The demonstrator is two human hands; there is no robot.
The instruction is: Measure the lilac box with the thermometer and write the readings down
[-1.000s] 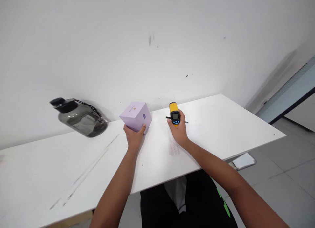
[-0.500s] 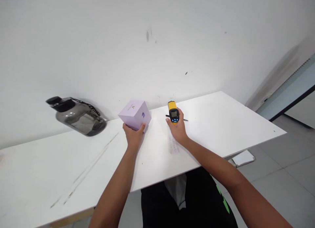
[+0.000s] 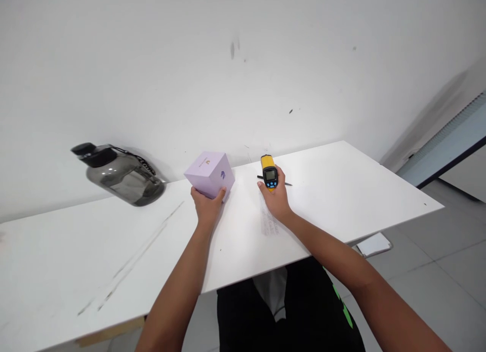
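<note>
My left hand [image 3: 207,204] is wrapped around the near lower part of a lilac cardboard box [image 3: 208,172], thumb on its right face and fingers on the left. The box bears small gold and dark blue marks. In my right hand [image 3: 278,200] is a yellow and black infrared thermometer [image 3: 270,173], its small grey screen and blue buttons facing me. The fingers on its far side are partly hidden. Behind the thermometer a dark pen [image 3: 287,183] lies on the table, partly covered. Faint writing [image 3: 269,224] shows on the tabletop below my right hand.
A grey translucent water bottle [image 3: 125,177] with a black lid and strap stands at the left by the wall. The white table [image 3: 322,210] ends at the right above a tiled floor. A white flat object [image 3: 374,244] lies lower down past its edge.
The view has shifted slightly, so everything sits a little differently in the picture. Both hands keep their grip on the box and the thermometer, with no clear movement over the table.
</note>
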